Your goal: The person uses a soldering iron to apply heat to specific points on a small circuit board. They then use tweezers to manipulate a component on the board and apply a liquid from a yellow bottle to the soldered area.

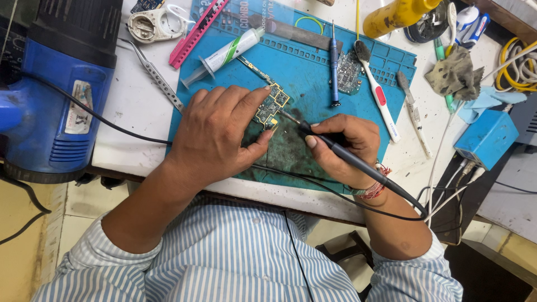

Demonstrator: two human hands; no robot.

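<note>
My left hand (221, 131) presses a small green circuit board (272, 106) down on a blue work mat (302, 61), with thumb and fingers along the board's left side. My right hand (347, 148) grips a black soldering iron (358, 162) like a pen. The iron's metal tip touches the board's lower right edge. Its black cable runs off to the lower right and loops under my left wrist.
On the mat lie a syringe (224, 56), a blue screwdriver (334, 61), a second circuit board (349, 72) and a red-and-white toothbrush (377, 92). Tweezers (156, 78) and a pink tool (196, 33) lie left. A blue hot-air unit (53, 84) stands far left; a blue box (485, 140) right.
</note>
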